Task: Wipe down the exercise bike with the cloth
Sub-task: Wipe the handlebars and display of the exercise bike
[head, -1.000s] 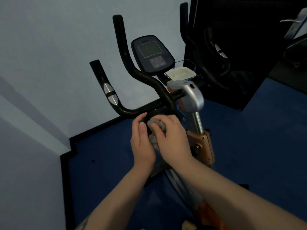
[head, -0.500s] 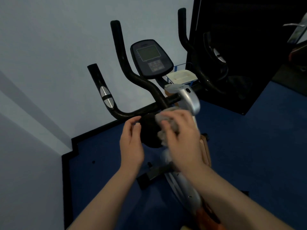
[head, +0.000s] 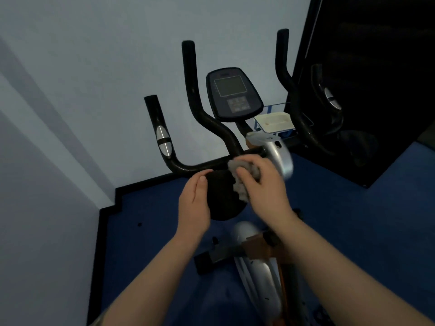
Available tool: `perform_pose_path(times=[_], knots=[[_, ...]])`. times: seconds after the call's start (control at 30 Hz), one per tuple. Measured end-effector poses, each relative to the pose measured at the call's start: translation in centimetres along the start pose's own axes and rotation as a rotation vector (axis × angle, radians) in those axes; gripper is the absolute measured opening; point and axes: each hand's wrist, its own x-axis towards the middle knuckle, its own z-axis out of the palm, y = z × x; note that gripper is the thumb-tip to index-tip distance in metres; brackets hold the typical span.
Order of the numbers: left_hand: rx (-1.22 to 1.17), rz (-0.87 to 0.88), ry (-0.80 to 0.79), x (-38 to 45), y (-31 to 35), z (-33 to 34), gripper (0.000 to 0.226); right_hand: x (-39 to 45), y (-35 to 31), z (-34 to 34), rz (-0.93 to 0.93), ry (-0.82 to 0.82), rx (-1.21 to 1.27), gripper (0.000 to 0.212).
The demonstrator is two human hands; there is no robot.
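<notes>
From the head view, the room has a pale wall (head: 82, 78) with a black skirting edge, a dark blue carpet (head: 353, 220), and a dark mirrored panel (head: 376, 67) on the right. The exercise bike (head: 261, 278) stands in the corner, its console (head: 234, 94) between the black handlebars (head: 207, 118).

Behind the console, a blue wire basket (head: 286, 134) holds a white tray (head: 274, 122); what lies in the tray cannot be told.

The right hand (head: 263, 184) grips a crumpled grey cloth (head: 242, 182), fingers curled round it, pressing it on the black pad (head: 223, 198) just under the crossbar. The left hand (head: 193, 203) has straight fingers resting on the pad's left edge.

Compared with half a second ago, the cloth sits higher and closer to the crossbar, and the view has tilted lower, showing more of the silver frame.
</notes>
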Motion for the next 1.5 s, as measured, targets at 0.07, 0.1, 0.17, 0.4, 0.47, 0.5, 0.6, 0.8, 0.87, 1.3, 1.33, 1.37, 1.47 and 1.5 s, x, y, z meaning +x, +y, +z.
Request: perform_pose_path(times=[0.07,0.1,0.17,0.4,0.47,0.5,0.6,0.8,0.87,1.3,1.33,1.37,1.47,1.5], knots=[[-0.035,-0.01,0.04,-0.3,0.1,0.3,0.03,1.0,-0.2,0.3,0.014,-0.069,-0.045,0.015],[-0.046,-0.018,0.052,-0.5,0.1,0.4,0.029,1.0,0.1,0.1,0.003,-0.071,-0.076,0.016],[-0.064,-0.043,0.058,-0.7,-0.1,0.3,0.026,0.4,0.8,-0.8,-0.05,-0.067,-0.135,0.019],[-0.03,-0.043,0.067,-0.9,0.1,0.4,0.026,3.7,-1.1,1.1,-0.189,-0.315,-0.416,0.029],[-0.021,-0.035,0.049,-1.2,0.1,0.6,0.027,3.3,-0.4,-0.2,-0.151,-0.358,-0.279,0.029],[-0.016,-0.03,0.038,-1.3,0.1,0.5,0.027,3.0,0.1,-1.0,-0.13,-0.379,-0.189,0.028],[-0.012,-0.023,0.018,-1.1,0.2,0.2,0.027,3.4,0.1,-1.2,-0.069,-0.404,-0.111,0.023],[-0.005,-0.023,0.047,-1.4,-0.1,0.4,0.028,2.9,0.5,0.3,-0.008,-0.295,-0.056,0.025],[0.004,-0.034,0.038,-1.4,-0.2,0.4,0.027,0.7,1.3,-0.5,-0.037,-0.16,-0.017,0.027],[-0.022,0.027,0.0,-1.2,-0.5,0.2,0.035,-1.5,1.5,2.5,0.047,0.166,0.122,0.029],[-0.02,0.035,-0.014,-1.0,-0.4,0.0,0.037,-0.2,1.4,2.3,0.05,0.132,0.103,0.025],[-0.017,0.04,-0.029,-0.8,-0.3,0.0,0.037,1.0,1.1,2.1,0.067,0.099,0.105,0.022],[-0.011,0.028,-0.068,-1.0,-0.5,-0.2,0.035,0.4,1.5,2.3,0.08,0.11,0.179,0.024],[-0.008,0.035,-0.077,-1.2,-0.6,-0.3,0.034,-1.0,2.0,2.8,0.058,0.164,0.191,0.028]])
